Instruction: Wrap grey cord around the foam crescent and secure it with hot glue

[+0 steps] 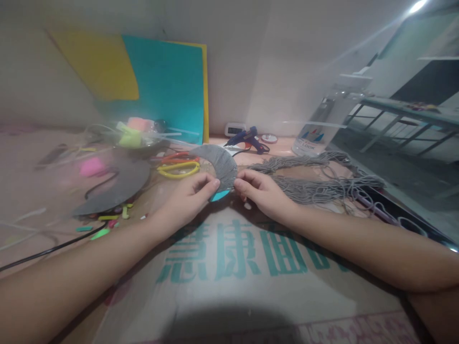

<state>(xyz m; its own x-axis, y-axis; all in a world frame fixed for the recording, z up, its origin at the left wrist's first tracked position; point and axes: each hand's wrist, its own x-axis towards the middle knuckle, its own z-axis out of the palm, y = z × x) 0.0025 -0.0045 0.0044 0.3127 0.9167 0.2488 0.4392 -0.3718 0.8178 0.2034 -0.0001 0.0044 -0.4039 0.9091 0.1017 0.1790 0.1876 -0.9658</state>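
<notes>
A flat crescent [223, 165] wrapped in grey yarn is held up over the work surface. Its lower end shows bare teal sheet [220, 195]. My left hand [195, 193] pinches the crescent near this lower end, thumb on top. At the crescent's right edge, my right hand [260, 191] is closed with thumb and fingertips together; what lies between them is too small to make out. Grey yarn in loose skeins [311, 188] lies just right of my right hand. Yellow-handled scissors [178, 169] rest behind my left hand.
A blue glue gun [247, 139] and a small white digital clock [235, 129] stand by the wall. Teal and yellow sheets [167, 88] lean there. A clear plastic bottle [322, 119] stands back right. At left are a dark grey curved piece [118, 186], colourful scraps and a black cable [53, 248].
</notes>
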